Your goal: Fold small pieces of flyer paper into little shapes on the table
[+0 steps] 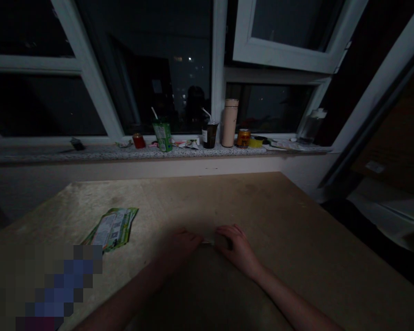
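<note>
Both hands rest close together on a wooden table [262, 207] in dim light. My left hand [181, 246] lies palm down with its fingers curled toward a small pale object [207, 240], hard to make out. My right hand [236, 246] is on the other side of it, fingers bent and pressed at its edge. The object looks like a small flat paper piece held between the two hands. A stack of green printed leaflets [112, 228] lies to the left, apart from both hands.
A stone windowsill [89, 152] behind the table carries a green cup with a straw [162, 134], a dark cup [209, 133], a tall beige tumbler [229, 122], a small can [243, 137], a red jar [138, 140] and a clear bottle [312, 125]. A pixelated patch covers the lower left.
</note>
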`<state>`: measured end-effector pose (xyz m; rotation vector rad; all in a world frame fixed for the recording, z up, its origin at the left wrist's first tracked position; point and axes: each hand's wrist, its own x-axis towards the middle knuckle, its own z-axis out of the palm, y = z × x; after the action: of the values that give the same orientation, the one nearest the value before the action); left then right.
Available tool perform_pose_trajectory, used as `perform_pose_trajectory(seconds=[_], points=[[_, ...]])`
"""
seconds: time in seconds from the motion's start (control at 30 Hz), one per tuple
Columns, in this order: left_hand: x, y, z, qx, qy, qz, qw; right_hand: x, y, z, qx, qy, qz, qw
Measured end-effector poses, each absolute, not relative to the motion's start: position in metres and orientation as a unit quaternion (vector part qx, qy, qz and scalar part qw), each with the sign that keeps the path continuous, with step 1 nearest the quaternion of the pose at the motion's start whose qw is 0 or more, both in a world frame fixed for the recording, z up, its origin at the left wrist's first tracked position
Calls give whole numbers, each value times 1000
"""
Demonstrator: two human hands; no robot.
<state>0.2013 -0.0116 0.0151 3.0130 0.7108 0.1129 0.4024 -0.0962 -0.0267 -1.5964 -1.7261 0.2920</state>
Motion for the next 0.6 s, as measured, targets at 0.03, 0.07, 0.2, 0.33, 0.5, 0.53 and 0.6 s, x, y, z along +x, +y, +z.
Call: perform_pose_trajectory(seconds=[0.03, 0.07, 0.2, 0.33, 0.5, 0.53, 0.6], points=[[199, -15, 12, 974, 222, 38, 15, 402, -96, -27, -624, -677, 112, 374], [197, -18, 9, 976, 216, 39, 9, 402, -96, -27, -625, -678, 109, 372], [192, -29, 4, 979, 201, 40, -7, 403, -96, -29, -626, -679, 106, 369], [191, -39, 3, 978, 200, 49, -11, 403, -96, -30, -625, -681, 115, 364], [188, -50, 0, 974, 213, 72, 3, 403, -96, -30, -628, -682, 109, 360], [187, -51, -2, 973, 217, 77, 6, 403, -96, -31, -627, -682, 109, 359], [184, -52, -6, 971, 223, 82, 6, 403, -96, -31, -627, -684, 109, 357]])
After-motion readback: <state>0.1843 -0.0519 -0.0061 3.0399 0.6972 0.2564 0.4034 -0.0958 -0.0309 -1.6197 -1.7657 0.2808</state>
